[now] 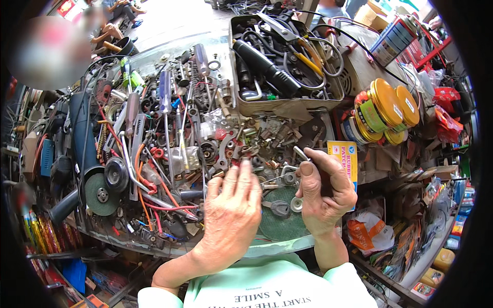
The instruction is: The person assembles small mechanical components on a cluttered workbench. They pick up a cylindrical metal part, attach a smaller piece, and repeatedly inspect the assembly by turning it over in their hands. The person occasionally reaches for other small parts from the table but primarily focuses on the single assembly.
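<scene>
My left hand (231, 215) reaches over the heap of small metal parts (272, 133), palm down with its fingers stretched out and their tips slightly blurred. A flat silver wrench (224, 151) lies just past those fingertips. In my right hand (329, 191) a short, thin metal piece (300, 153) is pinched between thumb and forefinger; its exact kind is too small to tell. Below the hands lies a round, dark green mesh disc (280, 226) with a dark knob-like part (280, 208) on it. Beside my right hand is a yellow and blue box (350, 160).
An angle grinder (84, 133) with a green disc lies at left among screwdrivers (164, 90) and orange-red cables. A metal tray (287, 105) full of tools and cords stands at the back. Yellow-lidded cans (386, 102) stand right; an orange-white bag (371, 231) sits below.
</scene>
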